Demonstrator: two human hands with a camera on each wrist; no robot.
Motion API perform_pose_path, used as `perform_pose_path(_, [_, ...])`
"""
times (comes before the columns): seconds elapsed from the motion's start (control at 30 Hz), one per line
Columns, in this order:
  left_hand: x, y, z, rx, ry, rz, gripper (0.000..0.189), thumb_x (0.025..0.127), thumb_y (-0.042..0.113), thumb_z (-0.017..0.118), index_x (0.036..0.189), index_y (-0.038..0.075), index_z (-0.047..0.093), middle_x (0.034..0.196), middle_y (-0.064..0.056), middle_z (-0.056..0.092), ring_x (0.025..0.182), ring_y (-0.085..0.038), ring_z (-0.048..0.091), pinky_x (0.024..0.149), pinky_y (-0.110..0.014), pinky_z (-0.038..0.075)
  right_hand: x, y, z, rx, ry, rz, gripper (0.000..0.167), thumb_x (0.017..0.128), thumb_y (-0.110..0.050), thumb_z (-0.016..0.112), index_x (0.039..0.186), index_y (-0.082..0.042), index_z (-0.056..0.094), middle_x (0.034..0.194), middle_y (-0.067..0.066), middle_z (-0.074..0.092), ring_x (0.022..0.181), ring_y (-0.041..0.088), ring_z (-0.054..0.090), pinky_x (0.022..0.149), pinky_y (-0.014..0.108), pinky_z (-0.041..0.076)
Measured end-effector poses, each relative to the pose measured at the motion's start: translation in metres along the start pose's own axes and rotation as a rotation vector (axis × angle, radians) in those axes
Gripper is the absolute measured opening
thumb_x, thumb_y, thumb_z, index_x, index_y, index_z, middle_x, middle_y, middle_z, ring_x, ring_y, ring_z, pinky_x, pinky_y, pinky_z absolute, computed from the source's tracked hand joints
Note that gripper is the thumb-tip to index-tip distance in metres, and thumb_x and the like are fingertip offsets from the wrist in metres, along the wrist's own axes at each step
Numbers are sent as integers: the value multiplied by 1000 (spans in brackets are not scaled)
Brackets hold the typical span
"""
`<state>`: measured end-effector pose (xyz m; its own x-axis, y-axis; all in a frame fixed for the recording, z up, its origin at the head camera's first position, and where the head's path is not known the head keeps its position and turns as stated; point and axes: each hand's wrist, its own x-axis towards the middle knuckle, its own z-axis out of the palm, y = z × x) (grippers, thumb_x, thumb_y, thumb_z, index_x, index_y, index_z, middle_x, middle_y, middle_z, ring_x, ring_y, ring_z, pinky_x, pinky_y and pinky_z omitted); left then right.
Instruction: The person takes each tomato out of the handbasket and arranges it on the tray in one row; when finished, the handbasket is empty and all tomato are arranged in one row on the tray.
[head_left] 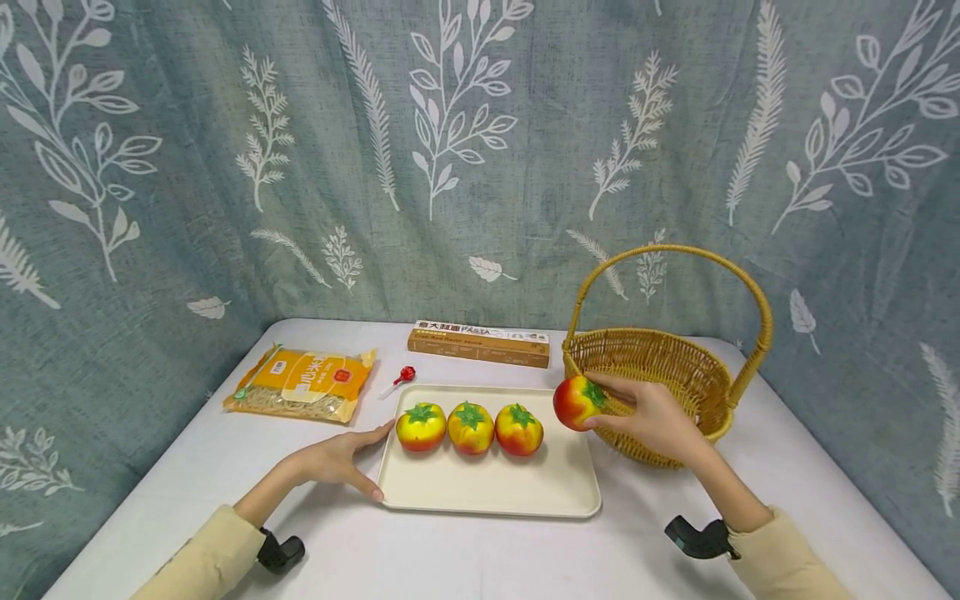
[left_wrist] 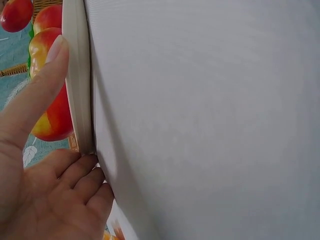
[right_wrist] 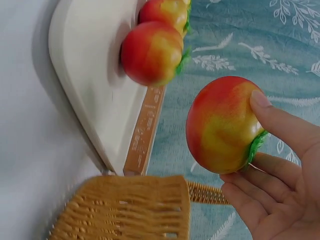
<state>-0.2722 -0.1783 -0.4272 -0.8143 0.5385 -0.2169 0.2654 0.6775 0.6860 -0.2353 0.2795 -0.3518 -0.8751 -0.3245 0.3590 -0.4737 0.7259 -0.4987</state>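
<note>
My right hand (head_left: 651, 417) holds a red-and-yellow persimmon (head_left: 579, 402) with green leaves, raised between the tray's right end and the wicker basket (head_left: 645, 337). Its thumb and fingers pinch the fruit from opposite sides in the right wrist view, where the persimmon (right_wrist: 222, 125) shows whole. Three similar persimmons (head_left: 470, 428) sit in a row on the cream tray (head_left: 487, 487). At the tray's left edge rests my left hand (head_left: 333, 461), fingers spread and touching the rim. In the left wrist view, its straight thumb (left_wrist: 37, 95) lies near the rim, the other fingers lightly bent against it.
Behind the tray lies a long pasta box (head_left: 477, 346). A red lollipop (head_left: 406, 375) and an orange bag of noodles (head_left: 303, 383) are on the left of the white table (head_left: 450, 558). The basket's tall arched handle (head_left: 682, 248) rises at the right; a patterned curtain (head_left: 480, 167) hangs behind.
</note>
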Motion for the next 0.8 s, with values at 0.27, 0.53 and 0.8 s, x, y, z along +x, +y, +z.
perform_pose_path(0.27, [1, 0, 0, -4, -4, 8, 110, 67, 33, 88, 153, 5, 24, 155, -22, 24, 142, -40, 19, 113, -58, 16, -3, 0, 17, 17, -19, -12, 67, 74, -41, 81, 131, -13, 62, 125, 12, 63, 102, 28, 65, 82, 40, 54])
perform_pose_path(0.53, [0, 0, 1, 9, -1, -9, 111, 67, 34, 88, 153, 7, 24, 155, -21, 26, 142, -39, 21, 112, -59, 17, -6, 7, 25, -58, -26, -20, 61, 75, -32, 83, 128, -9, 64, 121, 16, 65, 81, 21, 56, 72, 32, 45])
perform_pose_path(0.8, [0, 0, 1, 7, 2, -3, 111, 67, 34, 88, 153, 8, 24, 154, -22, 25, 142, -39, 21, 112, -59, 17, -8, 12, 34, -65, -100, 4, 63, 75, -27, 83, 130, -5, 61, 116, 14, 67, 83, 20, 59, 73, 33, 49])
